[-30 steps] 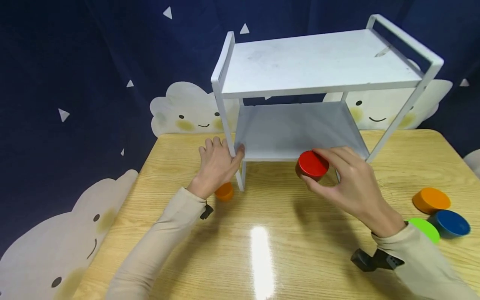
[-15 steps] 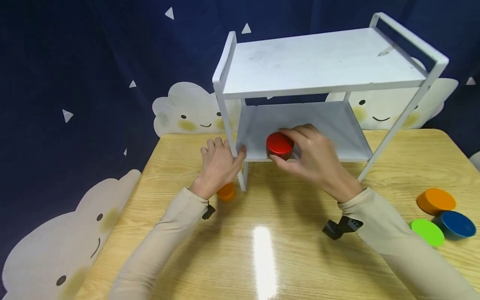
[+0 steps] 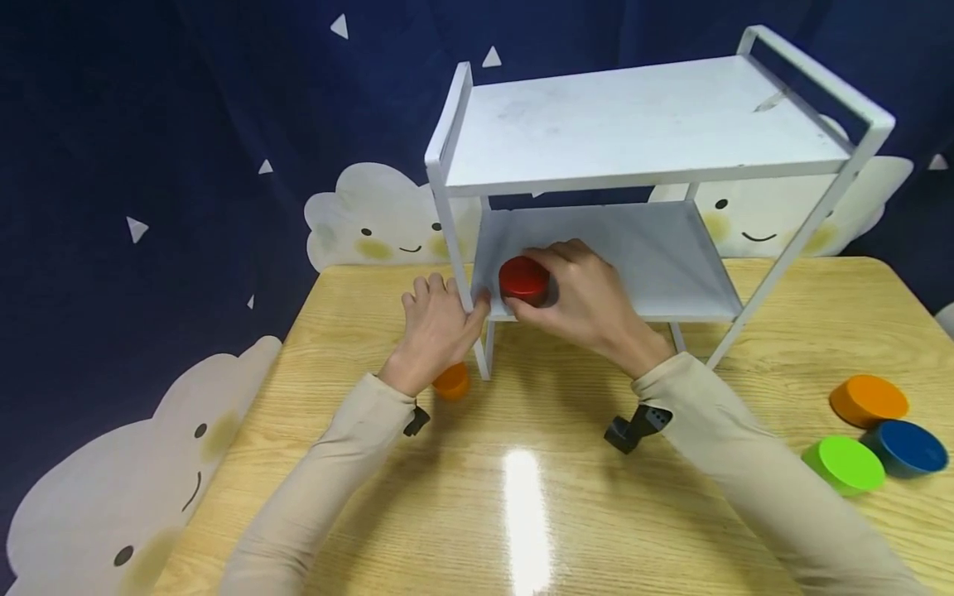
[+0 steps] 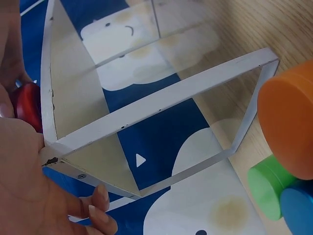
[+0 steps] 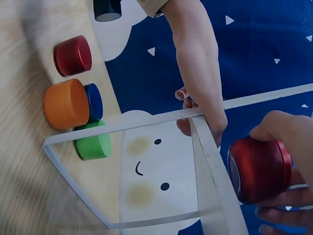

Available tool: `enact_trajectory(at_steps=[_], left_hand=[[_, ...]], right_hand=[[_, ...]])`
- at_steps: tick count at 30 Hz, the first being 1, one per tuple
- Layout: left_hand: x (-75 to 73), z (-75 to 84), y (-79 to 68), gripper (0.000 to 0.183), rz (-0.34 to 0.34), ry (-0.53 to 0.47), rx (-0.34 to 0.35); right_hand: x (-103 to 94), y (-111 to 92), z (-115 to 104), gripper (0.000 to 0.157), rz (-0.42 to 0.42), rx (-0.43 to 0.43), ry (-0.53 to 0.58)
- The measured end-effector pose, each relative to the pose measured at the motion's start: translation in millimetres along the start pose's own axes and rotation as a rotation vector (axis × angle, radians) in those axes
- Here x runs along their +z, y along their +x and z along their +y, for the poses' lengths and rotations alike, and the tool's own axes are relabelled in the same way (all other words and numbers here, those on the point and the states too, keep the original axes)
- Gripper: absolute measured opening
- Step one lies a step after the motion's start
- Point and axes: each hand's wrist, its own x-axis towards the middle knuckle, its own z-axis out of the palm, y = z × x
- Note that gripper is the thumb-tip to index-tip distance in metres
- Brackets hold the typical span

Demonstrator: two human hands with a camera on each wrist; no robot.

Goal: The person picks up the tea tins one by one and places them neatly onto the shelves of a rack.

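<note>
My right hand (image 3: 585, 298) pinches a red round tin (image 3: 523, 280) between thumb and fingers at the left end of the lower shelf of a white two-tier rack (image 3: 648, 124). In the right wrist view the tin (image 5: 257, 169) is tilted beside the shelf edge, its base showing. The left hand (image 3: 436, 331) grips the rack's left front post at lower-shelf height, thumb inside and fingers outside. Seen from the left wrist, this hand (image 4: 24, 181) wraps the shelf corner, its fingers curled beneath.
On the table's right stand an orange tin (image 3: 868, 401), a blue tin (image 3: 905, 449) and a lime-green tin (image 3: 845, 465). Another orange tin (image 3: 451, 382) sits partly behind my left wrist. The right wrist view also shows a second red tin (image 5: 73, 55). Dark blue curtain hangs behind.
My right hand has carried the red tin leftward and inward, from in front of the rack to the lower shelf's left end. The left hand has stayed on the post.
</note>
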Motion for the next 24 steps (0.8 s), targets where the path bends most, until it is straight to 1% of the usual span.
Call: enact_trajectory(at_steps=[9,17,24], left_hand=[[-1.5,1.6,0.2,0.047,-0.007,-0.011,0.0],[-1.1,1.4,0.7,0.046,-0.003,-0.016,0.013],[0.4,-0.3,-1.1,0.046,-0.006,-0.032,0.004]], right_hand=[[9.7,3,-3,0.043,-0.007,-0.025,-0.021],[13.1,4,-2,0.042,0.013,-0.032,0.006],[16.1,1,-2,0.047,0.028,-0.02,0.017]])
